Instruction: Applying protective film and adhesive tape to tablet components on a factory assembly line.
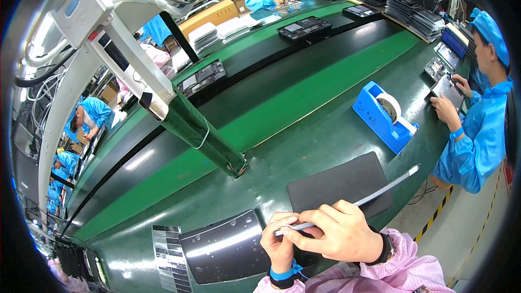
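Note:
A thin flat panel with a silver-grey edge (388, 186) is tilted so that I see it almost edge-on; its kind cannot be made out from here. My left hand (279, 243) has its fingers closed at the panel's near left end. Further along the same edge, my right hand (339, 233) grips it with bent fingers, close beside the left. Under the raised panel lies a dark grey rectangular mat (339, 182) on the green bench. Left of my hands rests a glossy black sheet (222, 252) with bubble-like spots, next to a strip of silver-and-dark rectangular pieces (169, 258).
A blue tape dispenser (382, 116) stands beyond the mat. A green-wrapped post (203, 133) rises from the bench. Opened devices (305, 28) sit on the black conveyor belt (244, 84). At right, a co-worker in blue (472, 130) handles a panel. Stacked panels (415, 16) lie behind.

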{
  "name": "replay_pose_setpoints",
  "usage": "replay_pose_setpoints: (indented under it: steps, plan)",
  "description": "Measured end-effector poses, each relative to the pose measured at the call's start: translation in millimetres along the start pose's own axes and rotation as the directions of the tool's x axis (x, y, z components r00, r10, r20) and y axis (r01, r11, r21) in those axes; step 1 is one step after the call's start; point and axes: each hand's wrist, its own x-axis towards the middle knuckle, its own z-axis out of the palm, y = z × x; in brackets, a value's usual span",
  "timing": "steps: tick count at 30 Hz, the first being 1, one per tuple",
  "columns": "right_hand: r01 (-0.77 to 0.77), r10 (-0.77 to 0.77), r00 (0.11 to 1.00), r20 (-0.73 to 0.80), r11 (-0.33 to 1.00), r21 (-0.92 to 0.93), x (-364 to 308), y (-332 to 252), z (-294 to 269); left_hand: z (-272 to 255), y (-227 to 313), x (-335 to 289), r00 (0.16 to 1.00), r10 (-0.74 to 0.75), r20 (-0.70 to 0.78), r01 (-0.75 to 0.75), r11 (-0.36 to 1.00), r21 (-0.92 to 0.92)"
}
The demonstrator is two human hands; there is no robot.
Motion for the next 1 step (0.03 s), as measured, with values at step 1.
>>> replay_pose_setpoints:
  steps: [1]
  plan:
    - [0.002, -0.002, 1.0, -0.001, 1.0, 0.005, 0.4, -0.3, 1.0, -1.1, 0.0, -0.2, 1.0, 0.0, -0.003, 0.0, 1.0, 0.003]
